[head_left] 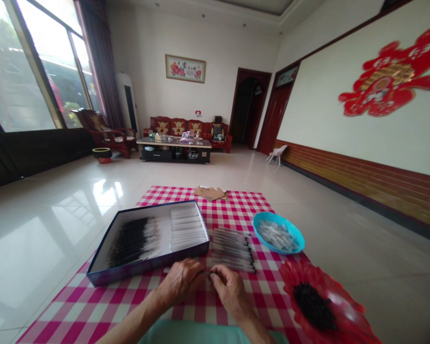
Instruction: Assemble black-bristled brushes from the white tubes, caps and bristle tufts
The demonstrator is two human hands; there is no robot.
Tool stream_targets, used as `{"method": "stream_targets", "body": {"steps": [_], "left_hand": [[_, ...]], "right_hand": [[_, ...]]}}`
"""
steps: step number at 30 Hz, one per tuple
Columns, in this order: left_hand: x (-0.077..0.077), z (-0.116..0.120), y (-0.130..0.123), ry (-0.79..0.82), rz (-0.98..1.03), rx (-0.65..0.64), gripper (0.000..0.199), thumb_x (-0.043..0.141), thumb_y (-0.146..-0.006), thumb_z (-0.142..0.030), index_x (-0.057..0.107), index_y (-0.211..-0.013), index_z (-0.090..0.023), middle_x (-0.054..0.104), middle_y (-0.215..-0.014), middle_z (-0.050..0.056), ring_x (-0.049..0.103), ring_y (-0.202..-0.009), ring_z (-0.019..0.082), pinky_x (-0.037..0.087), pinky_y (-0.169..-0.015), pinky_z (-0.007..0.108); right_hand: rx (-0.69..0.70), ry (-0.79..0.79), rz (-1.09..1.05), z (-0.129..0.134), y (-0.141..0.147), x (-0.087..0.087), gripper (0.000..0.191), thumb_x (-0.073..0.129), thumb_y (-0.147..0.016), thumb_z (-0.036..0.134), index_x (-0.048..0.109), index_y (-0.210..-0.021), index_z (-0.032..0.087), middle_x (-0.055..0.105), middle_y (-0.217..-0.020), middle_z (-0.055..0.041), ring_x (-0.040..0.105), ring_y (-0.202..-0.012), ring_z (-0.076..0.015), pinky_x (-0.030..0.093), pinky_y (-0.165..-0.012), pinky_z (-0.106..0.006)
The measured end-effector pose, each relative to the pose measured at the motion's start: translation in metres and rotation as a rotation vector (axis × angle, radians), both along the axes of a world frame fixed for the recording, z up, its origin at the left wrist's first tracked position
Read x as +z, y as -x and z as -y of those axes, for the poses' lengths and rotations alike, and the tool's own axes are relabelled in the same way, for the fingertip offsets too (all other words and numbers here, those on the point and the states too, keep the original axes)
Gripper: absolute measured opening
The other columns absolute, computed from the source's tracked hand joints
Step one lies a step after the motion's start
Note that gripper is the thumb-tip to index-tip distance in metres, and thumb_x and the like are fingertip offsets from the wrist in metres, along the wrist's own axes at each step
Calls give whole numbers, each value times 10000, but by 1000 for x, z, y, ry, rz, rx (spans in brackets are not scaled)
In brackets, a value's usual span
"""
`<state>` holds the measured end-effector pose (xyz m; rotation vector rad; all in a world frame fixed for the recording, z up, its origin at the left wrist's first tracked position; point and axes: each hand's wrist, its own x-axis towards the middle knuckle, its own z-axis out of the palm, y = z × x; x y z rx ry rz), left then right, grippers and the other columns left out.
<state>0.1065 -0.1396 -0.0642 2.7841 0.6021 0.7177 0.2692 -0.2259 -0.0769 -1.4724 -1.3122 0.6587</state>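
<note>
My left hand (186,276) is closed around what looks like a slim pen, its pale end (167,270) poking out to the left. My right hand (229,285) faces it, thumb and forefinger pinched on a small dark piece (208,274) between the two hands; fingers hide most of it. Just beyond, a row of clear pens (232,248) with black ends lies on the checked cloth. Left of them is a shallow box (165,229) with black-ended thin sticks (131,241) on one side and white tubes (187,225) on the other.
A blue bowl (297,231) of small clear caps (276,235) stands at right. Nearer is a red petal-shaped dish (347,306) with small black pieces (313,306). Torn cardboard (212,193) lies at the cloth's far edge. A low table (175,150) and sofa are across the room.
</note>
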Motion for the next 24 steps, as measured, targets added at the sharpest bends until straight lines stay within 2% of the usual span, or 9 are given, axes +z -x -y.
{"method": "stream_targets", "body": {"steps": [3,6,12,17,21,24], "left_hand": [[3,-6,26,59,-7,14,267,393,-941,-316,604,-837,-191,602,-723,10,562,-668,121,396,-622,218],[2,-17,41,89,-1,32,279,386,-940,-322,609,-839,-190,609,-716,9,569,-659,121,400,-609,215],[-2,-35,46,77,7,51,281,405,-926,-341,635,-868,-190,625,-730,11,579,-678,127,414,-644,212],[0,-32,30,44,37,49,283,425,-921,-322,634,-798,-177,621,-684,14,580,-670,130,410,-691,231],[4,-10,-2,-4,59,35,220,449,-920,-325,609,-846,-192,613,-695,5,571,-661,129,400,-660,231],[3,12,-30,-75,62,86,210,446,-925,-314,586,-814,-203,587,-694,6,543,-657,139,384,-640,247]], "right_hand": [[29,-38,39,-13,23,1,170,528,-801,276,669,-788,183,633,-610,-2,548,-550,-135,410,-512,-215],[38,-56,42,-26,37,0,163,531,-786,256,675,-767,182,629,-583,5,545,-534,-131,411,-516,-218],[19,-70,13,-43,46,-6,168,527,-789,258,676,-784,181,646,-608,-2,560,-550,-138,425,-529,-221],[-10,-58,-27,-38,34,-4,158,534,-791,261,666,-781,175,638,-624,-8,566,-573,-147,427,-544,-225],[7,-19,-59,-14,1,3,187,544,-807,312,673,-793,177,631,-632,-1,550,-569,-141,420,-530,-220],[-7,17,-102,6,-25,4,216,569,-804,359,683,-816,176,627,-625,0,546,-562,-144,422,-523,-223]]}}
